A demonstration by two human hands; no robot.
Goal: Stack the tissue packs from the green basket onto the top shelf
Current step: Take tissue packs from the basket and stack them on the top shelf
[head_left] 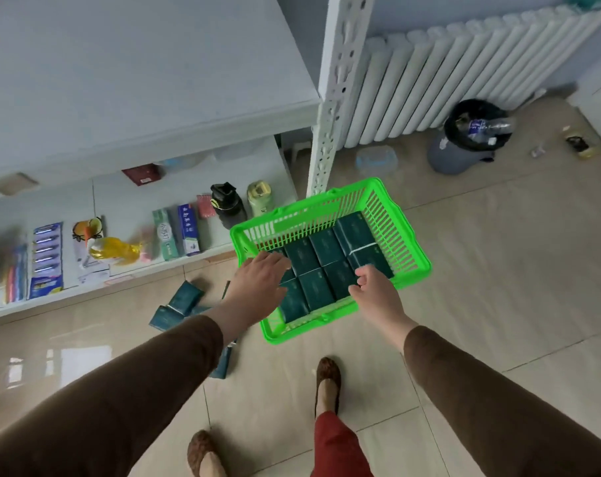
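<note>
A bright green basket [409, 242] stands on the tiled floor and holds several dark green tissue packs [321, 246] laid flat in rows. My left hand [257, 280] reaches over the basket's left side, fingers relaxed above the packs, holding nothing. My right hand [374, 290] hovers over the basket's near right part with fingers loosely curled; no pack shows in its grip. The grey top shelf [127, 74] fills the upper left and is bare where visible.
More dark green packs [182, 304] lie loose on the floor left of the basket. A lower shelf [202, 254] carries toothpaste boxes, bottles and small goods. A white shelf post [333, 108], a radiator [464, 74] and a grey bin [464, 139] stand behind. My feet are below.
</note>
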